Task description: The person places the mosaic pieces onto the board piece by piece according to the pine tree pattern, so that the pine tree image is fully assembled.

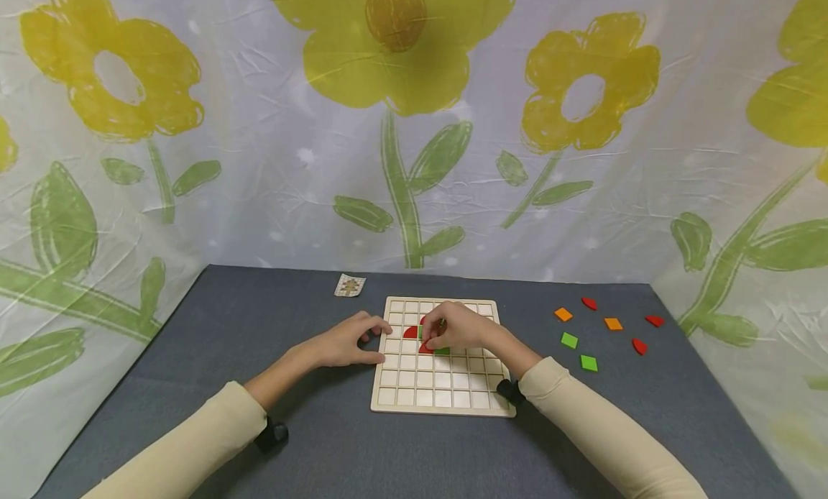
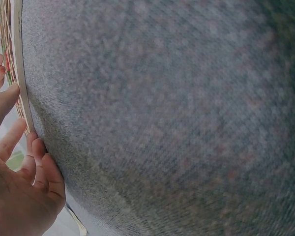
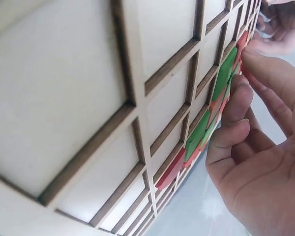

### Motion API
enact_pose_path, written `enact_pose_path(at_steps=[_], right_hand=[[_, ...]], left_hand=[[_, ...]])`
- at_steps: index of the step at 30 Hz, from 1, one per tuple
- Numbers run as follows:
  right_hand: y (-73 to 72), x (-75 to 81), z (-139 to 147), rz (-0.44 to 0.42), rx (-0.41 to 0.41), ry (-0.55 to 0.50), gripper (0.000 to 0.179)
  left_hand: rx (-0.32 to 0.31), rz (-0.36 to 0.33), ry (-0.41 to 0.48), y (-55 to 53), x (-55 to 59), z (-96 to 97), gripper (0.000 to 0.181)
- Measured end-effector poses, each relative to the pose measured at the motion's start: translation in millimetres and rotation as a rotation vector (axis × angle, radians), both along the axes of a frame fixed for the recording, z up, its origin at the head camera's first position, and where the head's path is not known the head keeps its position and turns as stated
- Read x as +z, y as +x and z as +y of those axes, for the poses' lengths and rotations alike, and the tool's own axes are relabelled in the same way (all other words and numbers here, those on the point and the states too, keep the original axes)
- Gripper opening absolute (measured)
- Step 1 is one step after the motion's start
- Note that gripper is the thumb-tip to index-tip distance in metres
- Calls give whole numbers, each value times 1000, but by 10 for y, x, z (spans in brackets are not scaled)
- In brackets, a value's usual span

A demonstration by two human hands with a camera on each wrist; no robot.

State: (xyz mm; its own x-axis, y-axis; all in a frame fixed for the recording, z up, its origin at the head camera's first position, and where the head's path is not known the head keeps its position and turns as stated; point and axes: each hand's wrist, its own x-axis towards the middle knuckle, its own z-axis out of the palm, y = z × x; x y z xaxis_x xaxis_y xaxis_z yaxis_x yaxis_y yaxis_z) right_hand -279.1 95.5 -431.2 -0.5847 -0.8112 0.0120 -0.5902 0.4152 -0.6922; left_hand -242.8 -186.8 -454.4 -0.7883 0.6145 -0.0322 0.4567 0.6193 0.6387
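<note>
A pale wooden grid board lies on the dark cloth with red, green and orange pieces in its cells. My left hand has its thumb and fingertips at the board's left edge, shown also in the left wrist view. Over the cells, my right hand pinches a rounded red piece with thumb and finger, low at the grid. Another red piece sits to its left and farther back. Beside the fingers are green pieces in the right wrist view; the right hand hides several pieces from the head view.
On the right of the table lie loose pieces: red ones, orange squares and green squares. A small patterned card lies behind the board. Flower-printed cloth hangs around the table.
</note>
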Motion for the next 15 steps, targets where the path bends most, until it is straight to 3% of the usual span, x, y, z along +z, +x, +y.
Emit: enact_pose_path(at_steps=[7,15], right_hand=[[1,34,144,-13,-6,-33,4],[38,50,548,-13,-19,-47,5]], left_hand=[[-5,5,1,1,5,0,46],[-20,1,10,15,4,-19,47]])
